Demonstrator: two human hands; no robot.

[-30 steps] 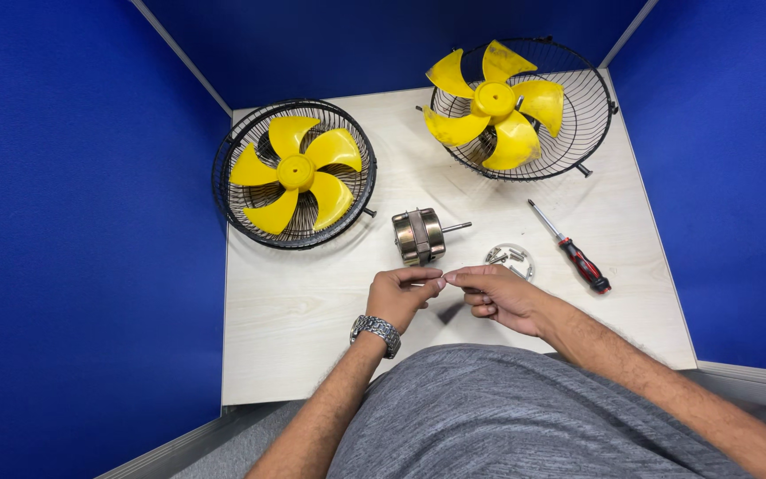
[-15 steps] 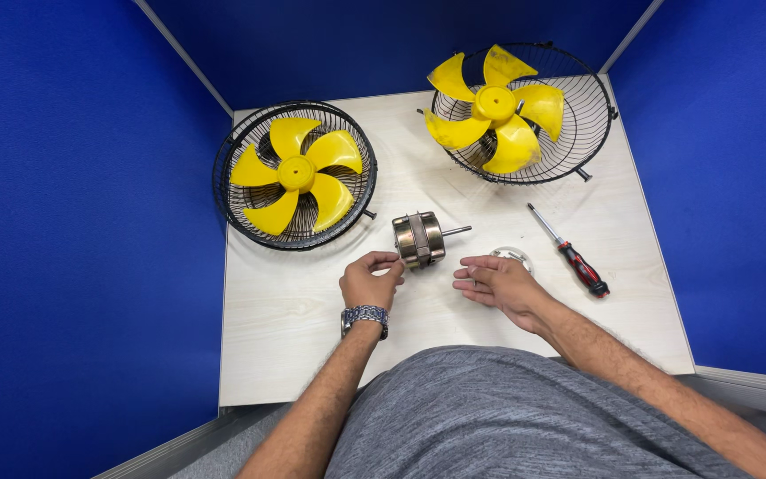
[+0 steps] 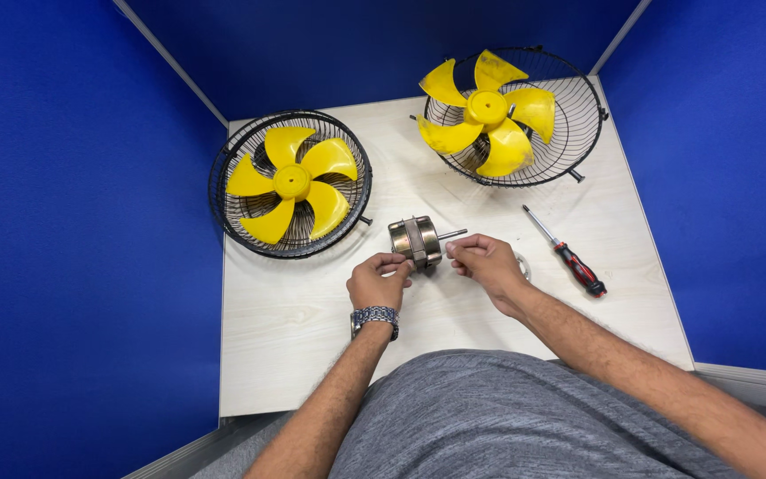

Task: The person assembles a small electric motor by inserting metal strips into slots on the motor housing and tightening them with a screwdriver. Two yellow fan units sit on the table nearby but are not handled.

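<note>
Hands meet at the small fan motor [image 3: 417,241] in mid-frame on the counter [image 3: 294,319]: left hand [image 3: 378,280] pinching its casing, right hand [image 3: 486,263] pinching near its shaft. Steadying it seems underway; next calls for a firm two-sided grip.

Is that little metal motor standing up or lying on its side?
On its side: the motor rests on the table, its shaft pointing sideways toward the right hand.

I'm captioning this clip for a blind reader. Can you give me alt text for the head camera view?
Seen from above, a person's left hand and right hand reach a small metal fan motor on a pale table. Two wire fan guards with yellow blades lie behind it, a screwdriver to the right.
</note>
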